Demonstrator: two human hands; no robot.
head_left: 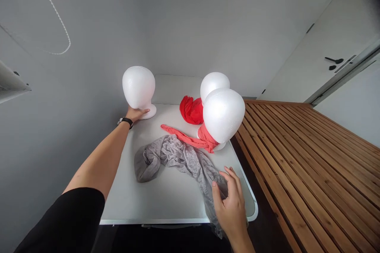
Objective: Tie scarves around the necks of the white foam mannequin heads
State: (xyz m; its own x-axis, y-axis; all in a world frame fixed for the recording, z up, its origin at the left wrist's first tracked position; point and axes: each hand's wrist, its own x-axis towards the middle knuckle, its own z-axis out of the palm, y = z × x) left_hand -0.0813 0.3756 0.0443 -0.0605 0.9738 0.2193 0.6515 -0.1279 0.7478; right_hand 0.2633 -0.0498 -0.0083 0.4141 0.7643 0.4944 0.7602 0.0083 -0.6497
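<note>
At the back left of the table stands a white foam mannequin head. My left hand is wrapped round its neck, with some fingers hidden behind it. My right hand hovers at the front right, fingers apart and curved, over one end of a crumpled grey scarf. That scarf curves across the table and hangs over the front edge. A second foam head on the right has a coral scarf round its neck, one tail stretched leftward. Behind it is a third foam head, beside a bunched red scarf.
The light grey table has a metal rim and a rounded front right corner. A slatted wooden bench runs along the right, below a white door. Grey walls close off the left and back; a beaded cord hangs at upper left.
</note>
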